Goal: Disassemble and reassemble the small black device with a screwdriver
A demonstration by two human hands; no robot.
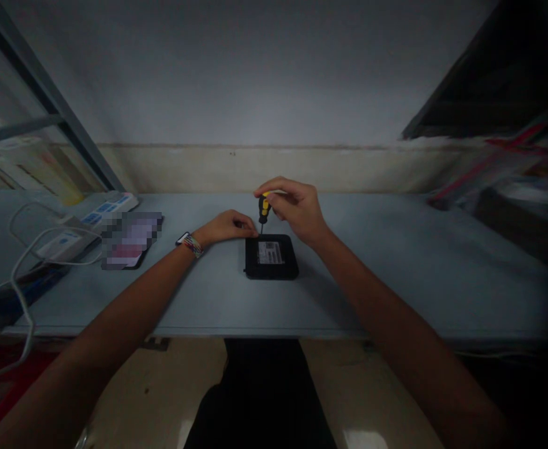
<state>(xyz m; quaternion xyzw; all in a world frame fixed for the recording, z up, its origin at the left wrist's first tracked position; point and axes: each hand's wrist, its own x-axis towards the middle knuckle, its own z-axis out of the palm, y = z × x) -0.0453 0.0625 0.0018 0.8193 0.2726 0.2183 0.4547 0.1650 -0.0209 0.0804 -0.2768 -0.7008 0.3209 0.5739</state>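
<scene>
Gripping a screwdriver [263,209], right hand [299,207] clamped on it, tip [261,229] at eleven o'clock of the box [290,257] on the table [218,302], left hand [221,226] at ten, its grip impossible to tell.

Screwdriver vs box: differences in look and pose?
- Color: the screwdriver has a black and yellow handle; the box is black with a pale label on top.
- Shape: the screwdriver is slim; the box is broad and squarish.
- Pose: the screwdriver stands roughly upright in the right hand; the box lies flat on the table.

Shared: both have black parts.
</scene>
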